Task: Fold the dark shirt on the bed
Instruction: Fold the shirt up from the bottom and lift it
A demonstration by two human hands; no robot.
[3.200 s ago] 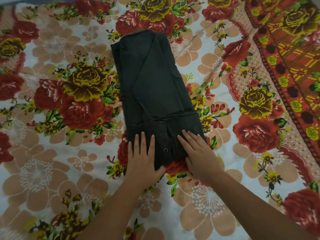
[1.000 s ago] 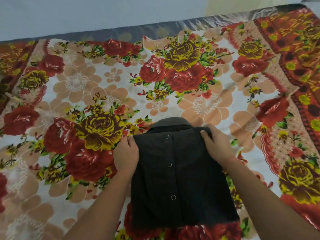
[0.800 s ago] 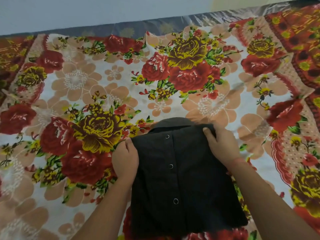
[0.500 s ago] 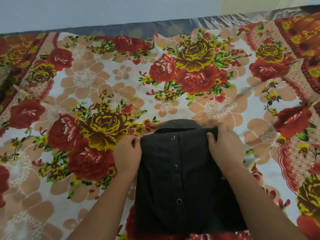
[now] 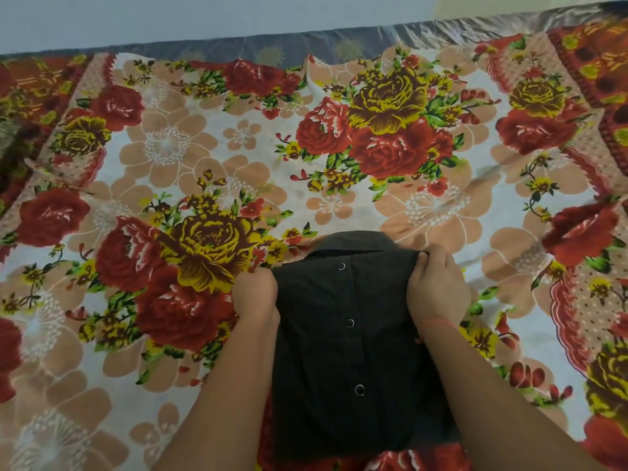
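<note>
The dark shirt (image 5: 350, 355) lies folded into a compact rectangle on the bed, near me, with its button placket facing up and three snap buttons showing. Its collar pokes out past the far edge of the folded layer. My left hand (image 5: 256, 295) grips the far left corner of the top layer, fingers curled under the cloth. My right hand (image 5: 436, 287) pinches the far right corner, thumb on top. Both forearms run along the shirt's sides and hide its edges.
The bed is covered by a floral sheet (image 5: 210, 158) with red and yellow roses. A grey strip of mattress edge (image 5: 306, 45) runs along the far side against a pale wall. A red patterned border (image 5: 598, 69) runs down the right.
Earlier the shirt lay long with my hands flat on its near end. That end has since been folded over the collar end; in the last second my hands stay on the corners.
</note>
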